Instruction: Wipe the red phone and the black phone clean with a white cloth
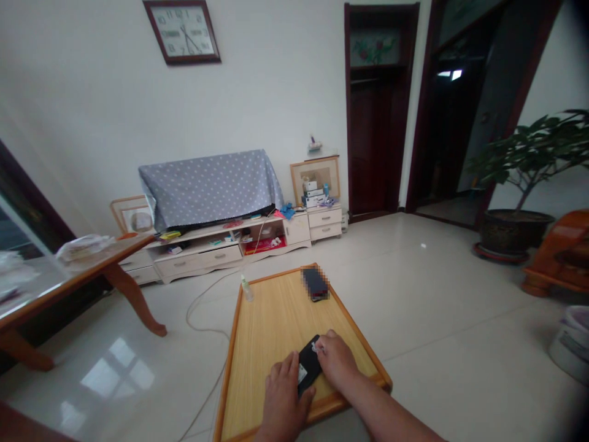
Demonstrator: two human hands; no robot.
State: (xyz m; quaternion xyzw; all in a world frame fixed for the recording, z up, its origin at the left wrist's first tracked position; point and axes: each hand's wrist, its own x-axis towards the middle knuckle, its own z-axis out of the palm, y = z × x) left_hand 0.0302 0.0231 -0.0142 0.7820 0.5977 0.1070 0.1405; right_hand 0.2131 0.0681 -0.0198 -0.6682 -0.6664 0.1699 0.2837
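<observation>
A flat black phone-shaped device lies slanted on the small wooden table, with a pale patch near its lower end. My left hand grips its lower left side, fingers along one edge and thumb by the near end. At the upper end, my right hand pinches a small white piece, perhaps tissue or cloth, against the surface. A blurred-out dark phone-like thing lies at the table's far right corner. Near the far left corner stands a small clear spray bottle.
The table has a raised wooden rim. A cable runs along the floor at its left. Beyond stands a white TV cabinet with a dotted grey cloth. A brown wooden table is on the left, a potted plant on the right.
</observation>
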